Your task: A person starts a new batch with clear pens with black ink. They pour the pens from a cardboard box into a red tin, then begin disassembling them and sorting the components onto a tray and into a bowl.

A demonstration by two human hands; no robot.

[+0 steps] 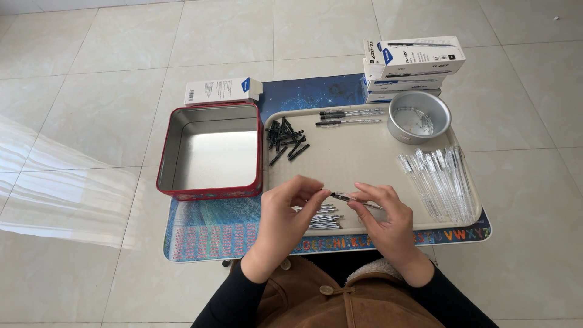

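Note:
Over the front edge of a beige tray (364, 164), my left hand (288, 212) and my right hand (382, 215) together hold a clear pen (349, 198) with a dark tip. The left fingers pinch its dark end; the right fingers grip the clear barrel. Beneath my hands lies a small pile of pen refills (325, 217). A heap of black pen caps (285, 138) sits at the tray's far left corner. Several clear pen barrels (440, 179) lie in a row on the tray's right side. Three assembled pens (349, 117) rest at the tray's far edge.
An open red square tin (212, 152) stands left of the tray. A round metal bowl (419, 115) sits at the tray's far right. Stacked white pen boxes (413, 64) stand behind it, and another white box (221, 90) lies behind the tin. All rests on a small printed table (206, 234) over tiled floor.

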